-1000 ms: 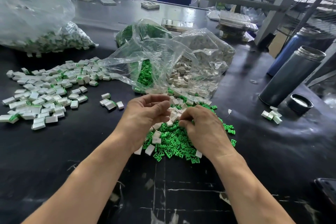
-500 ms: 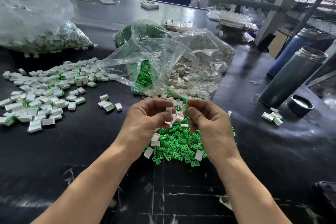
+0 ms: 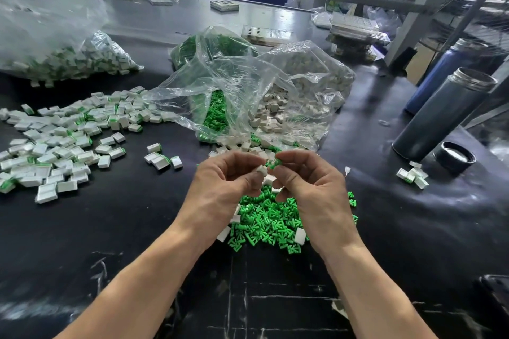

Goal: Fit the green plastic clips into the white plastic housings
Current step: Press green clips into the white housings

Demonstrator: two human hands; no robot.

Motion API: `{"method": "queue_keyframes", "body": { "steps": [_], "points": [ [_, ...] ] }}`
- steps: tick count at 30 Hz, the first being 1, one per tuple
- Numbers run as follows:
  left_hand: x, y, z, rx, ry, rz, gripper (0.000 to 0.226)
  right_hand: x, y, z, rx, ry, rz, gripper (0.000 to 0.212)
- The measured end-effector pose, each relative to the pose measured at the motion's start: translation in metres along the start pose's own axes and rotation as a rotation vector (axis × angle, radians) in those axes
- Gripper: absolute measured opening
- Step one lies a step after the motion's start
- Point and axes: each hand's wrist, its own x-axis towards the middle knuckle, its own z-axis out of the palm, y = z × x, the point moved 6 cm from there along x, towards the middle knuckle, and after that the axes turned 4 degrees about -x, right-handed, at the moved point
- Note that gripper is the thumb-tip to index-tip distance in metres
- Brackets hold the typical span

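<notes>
At the upper left of the frame a clear bag of finished pieces [image 3: 68, 60] slumps on the black table [image 3: 413, 228]. Below it, across the left side, lies a loose spread of assembled housings [image 3: 60, 146], white with green edges showing.

In the centre, both forearms reach up from the bottom edge and meet above the table. The left hand [image 3: 223, 184] is raised with its back toward the camera, fingers curled inward, thumb and fingertips pinching a small white housing [image 3: 261, 170]. Just beside it, the right hand [image 3: 308, 187] mirrors that pose: fingers curled, thumb and forefinger pinching a green clip [image 3: 272, 164]. Clip and housing sit close together between the two sets of fingertips; whether they touch cannot be told.

Beneath the hands lies a pile of green clips [image 3: 264, 223], with a few loose white housings [image 3: 300, 235] at its edges. Behind the hands an open plastic bag [image 3: 248, 85] spills green clips on its left and white housings on its right onto the table.

At the right of the frame stands a tilted dark flask [image 3: 443, 113], a blue bottle [image 3: 440, 74] behind it, a black cap [image 3: 454, 157] at its foot, and a small cluster of assembled pieces [image 3: 413, 176] nearby.
</notes>
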Motion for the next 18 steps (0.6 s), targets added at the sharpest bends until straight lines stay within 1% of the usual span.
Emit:
{"method": "queue_keyframes", "body": {
  "steps": [4,12,16,18],
  "points": [
    [-0.0003,0.0002,0.0002,0.002,-0.009,0.004,0.012,-0.0005,0.0009,-0.001,0.021,0.005,0.01,0.01],
    [-0.0016,0.0025,0.001,0.016,-0.03,0.004,0.016,-0.0011,0.0078,0.0016,0.019,-0.023,0.049,0.005],
    [-0.0013,0.0038,-0.0008,0.06,-0.016,0.013,0.015,-0.0011,0.0031,-0.0015,0.032,0.015,-0.001,0.005],
    [-0.0019,0.0042,0.0009,0.091,-0.028,0.013,0.017,-0.0022,-0.0001,-0.0005,0.037,0.003,-0.029,0.005]
  ]
}}
